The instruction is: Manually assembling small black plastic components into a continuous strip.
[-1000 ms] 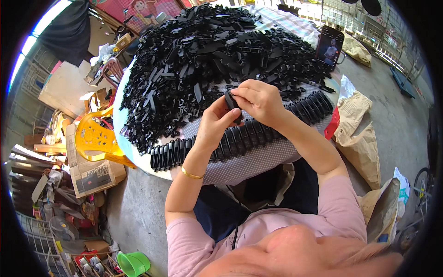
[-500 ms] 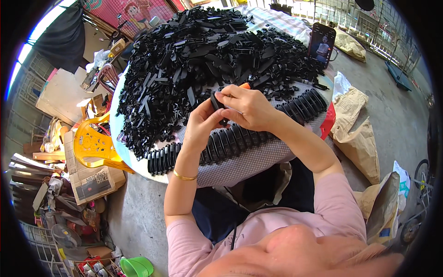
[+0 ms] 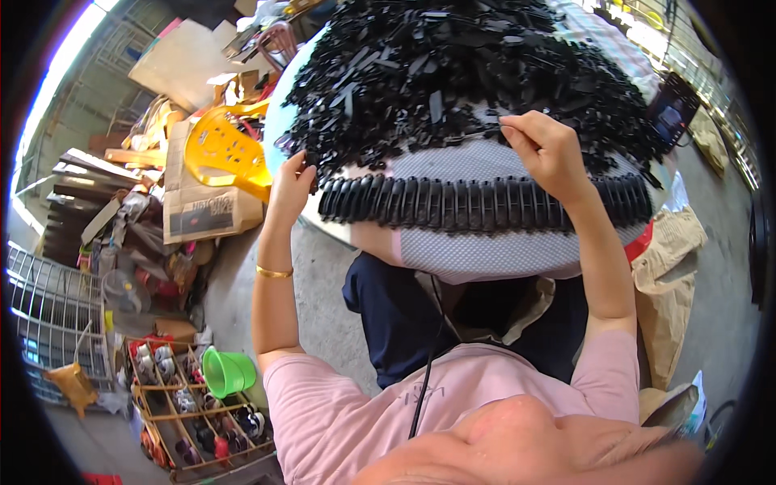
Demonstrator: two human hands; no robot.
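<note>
A big heap of black plastic parts (image 3: 453, 73) covers a round table under a grey mesh cloth (image 3: 485, 250). Along its near edge lies a long row of black pieces set side by side (image 3: 485, 206). My left hand (image 3: 289, 187) is at the left end of that row, fingertips touching black parts at the heap's edge; whether it grips one is hidden. My right hand (image 3: 546, 149) hovers over the row's middle, thumb and fingers pinched on a small black part at the heap's near edge.
A yellow plastic chair (image 3: 222, 149) and a cardboard box (image 3: 202, 210) stand left of the table. A green bucket (image 3: 226, 372) and a wooden rack of small items (image 3: 194, 412) sit on the floor. A dark device (image 3: 671, 113) and brown sacks (image 3: 671, 267) are right.
My hands, together on one black part before, have separated. The left went down-left to the row's end; the right stayed by the heap. The view shifted closer.
</note>
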